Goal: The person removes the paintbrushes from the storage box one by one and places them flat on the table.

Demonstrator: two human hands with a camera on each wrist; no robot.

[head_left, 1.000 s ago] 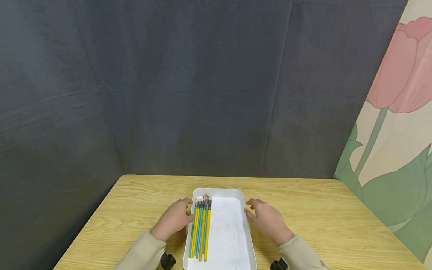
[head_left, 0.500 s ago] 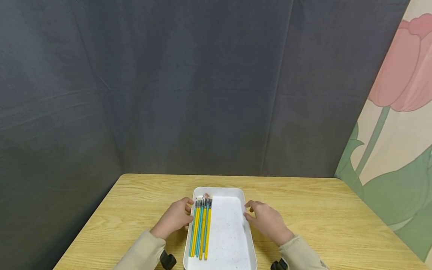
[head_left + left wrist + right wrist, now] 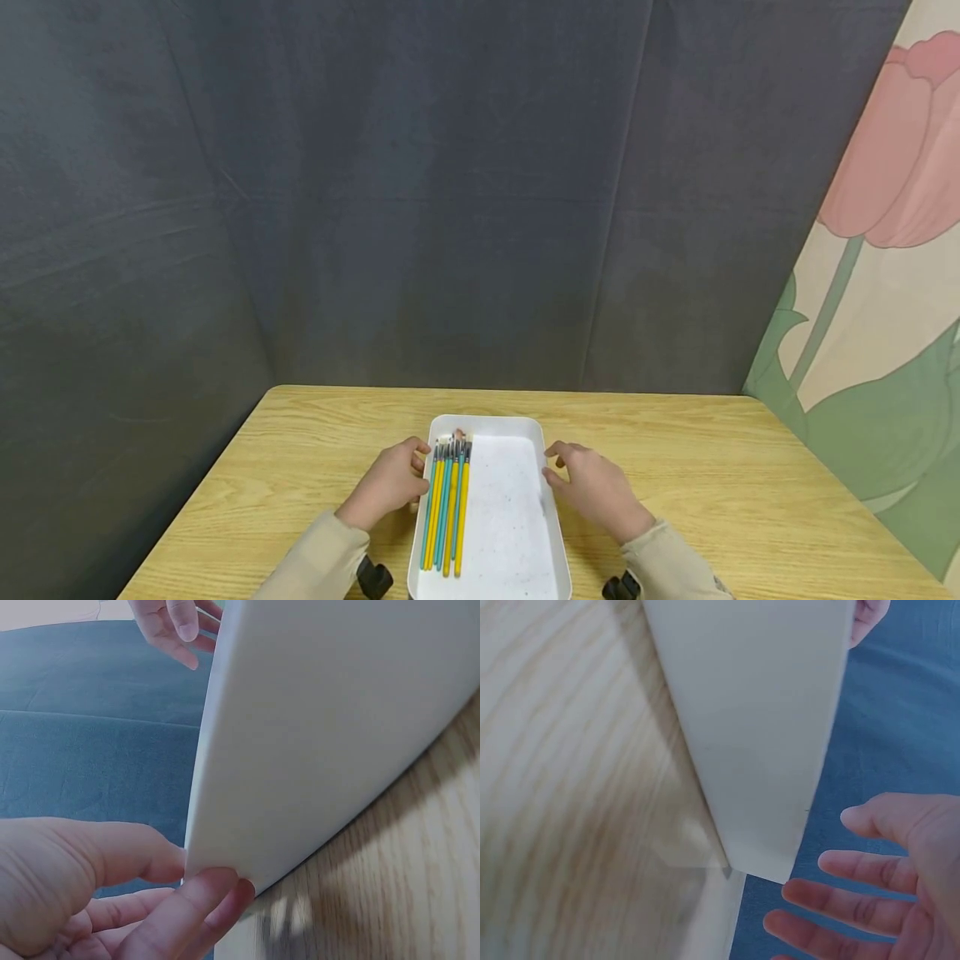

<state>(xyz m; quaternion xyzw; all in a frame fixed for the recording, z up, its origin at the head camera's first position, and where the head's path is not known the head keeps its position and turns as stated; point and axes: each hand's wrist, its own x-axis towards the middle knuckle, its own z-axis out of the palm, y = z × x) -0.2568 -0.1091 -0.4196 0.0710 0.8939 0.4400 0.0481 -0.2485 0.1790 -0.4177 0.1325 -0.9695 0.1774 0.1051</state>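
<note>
A white rectangular tray (image 3: 510,525) lies on the wooden table, its near end cut off by the frame. Several paintbrushes (image 3: 447,517) with yellow and teal handles lie side by side along its left wall, bristles pointing away. My left hand (image 3: 390,483) is at the tray's left side. In the left wrist view, its thumb meets the rim while curled fingers (image 3: 191,900) touch the outer wall, pinching the edge. Beside the right wall is my right hand (image 3: 597,489); the right wrist view shows its fingers (image 3: 847,904) spread and loosely bent, holding nothing.
The light wood table (image 3: 697,467) extends on both sides of the tray. A dark grey curtain (image 3: 450,200) hangs behind and to the left. At the right is a wall (image 3: 877,333) painted with a pink tulip.
My left thumb has drawn back slightly from over the tray to its rim. The right fingers have shifted only a little. Tray and paintbrushes stay put.
</note>
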